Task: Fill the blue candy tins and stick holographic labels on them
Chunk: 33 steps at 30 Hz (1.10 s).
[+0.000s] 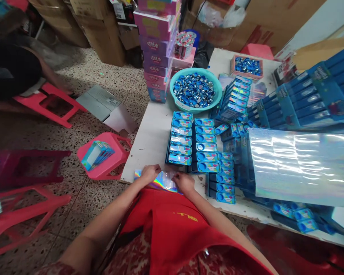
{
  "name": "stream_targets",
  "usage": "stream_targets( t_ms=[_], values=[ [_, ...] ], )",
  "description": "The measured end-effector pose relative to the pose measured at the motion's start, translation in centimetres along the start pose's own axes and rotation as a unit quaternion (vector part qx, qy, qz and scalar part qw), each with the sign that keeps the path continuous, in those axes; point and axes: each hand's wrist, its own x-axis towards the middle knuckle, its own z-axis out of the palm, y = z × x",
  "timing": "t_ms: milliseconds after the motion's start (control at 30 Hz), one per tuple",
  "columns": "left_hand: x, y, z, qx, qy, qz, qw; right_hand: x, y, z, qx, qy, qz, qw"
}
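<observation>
A shiny holographic sheet (164,181) lies at the table's front edge, against the red apron. My left hand (150,173) rests on it toward its left side, fingers curled and closed on it. At its right part my right hand (184,181) is closed, with thumb and fingertips pinching it. Just beyond my hands stand two rows of blue boxes (180,139) with rounded label tops, some with shiny strips across them. Another row of blue boxes (225,188) stands to the right of my right hand.
A turquoise basin (174,100) full of small blue and silver round tins sits behind the boxes. Stacked purple and pink cartons (154,57) rise at the back left. A large holographic sheet (301,164) covers the right side. A pink stool (117,162) and a seated person are left.
</observation>
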Motion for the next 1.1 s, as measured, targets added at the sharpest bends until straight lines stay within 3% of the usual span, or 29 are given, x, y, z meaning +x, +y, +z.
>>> stream_targets(
  t_ms=[100, 200, 300, 367, 500, 667, 867, 1100],
  values=[
    [0.1, -0.2, 0.0, 0.007, -0.003, 0.005, 1.0, 0.3, -0.1, -0.1, -0.035, 0.004, 0.048, 0.998],
    [-0.1, -0.9, -0.5, 0.014, -0.009, 0.02, 1.0, -0.1, -0.1, -0.6, -0.063, 0.0, 0.049, 0.997],
    [-0.3, -1.9, -1.4, 0.003, -0.048, 0.069, 0.996, -0.9, -0.3, -1.2, -0.077, 0.0, 0.006, 0.997],
    [-0.4, -2.4, -1.8, -0.012, -0.066, 0.087, 0.994, -1.3, -0.8, -1.5, -0.082, 0.0, -0.066, 0.994],
    [-0.4, -2.3, -1.9, -0.015, -0.05, 0.057, 0.997, -0.9, -2.8, -1.2, -0.067, -0.017, -0.219, 0.973],
    [-0.4, -1.9, -1.4, -0.011, -0.03, 0.018, 0.999, -0.1, -4.4, -0.1, -0.088, -0.055, -0.234, 0.967],
    [-0.6, -1.8, -1.3, -0.009, -0.02, -0.003, 1.0, -0.4, -3.7, -0.2, -0.106, -0.085, -0.269, 0.953],
    [-0.4, -1.5, -1.2, -0.003, -0.01, -0.011, 1.0, -0.6, -4.0, -0.9, -0.086, -0.028, -0.291, 0.952]
  ],
)
